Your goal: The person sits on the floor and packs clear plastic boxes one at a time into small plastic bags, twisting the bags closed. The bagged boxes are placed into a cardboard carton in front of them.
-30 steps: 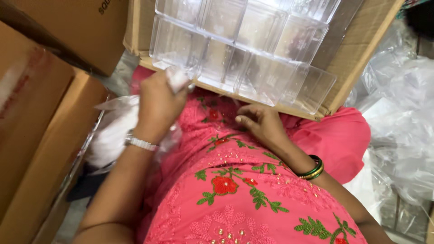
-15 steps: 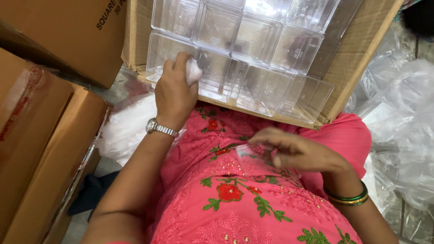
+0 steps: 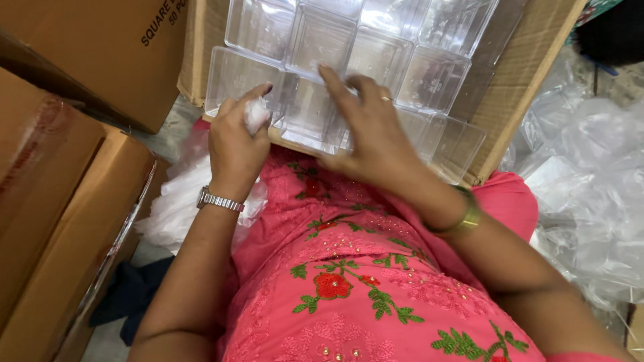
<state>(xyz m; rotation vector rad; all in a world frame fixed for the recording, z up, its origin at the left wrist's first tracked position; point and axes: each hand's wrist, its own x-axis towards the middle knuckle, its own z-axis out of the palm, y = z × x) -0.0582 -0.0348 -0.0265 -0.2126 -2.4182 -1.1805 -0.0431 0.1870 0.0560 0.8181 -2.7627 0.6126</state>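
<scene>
A cardboard carton (image 3: 516, 74) lies open in front of me, packed with several clear square plastic boxes (image 3: 429, 77). My left hand (image 3: 235, 144) is closed around a crumpled white plastic wad (image 3: 257, 115) at the carton's near left corner. My right hand (image 3: 369, 131) rests flat on the clear boxes in the near row, fingers spread and reaching over one box (image 3: 310, 114). A metal watch sits on my left wrist, a green and gold bangle on my right. My pink embroidered clothing (image 3: 349, 281) fills the foreground.
Closed brown cardboard cartons (image 3: 60, 201) are stacked at the left, with another (image 3: 100, 47) behind them. A heap of white plastic bags (image 3: 174, 201) lies beside my left knee. Loose clear plastic wrapping (image 3: 590, 194) covers the floor at the right.
My right hand has risen from my lap onto the clear boxes in the carton. My left hand, still clutching the white wad, stays at the carton's near left corner.
</scene>
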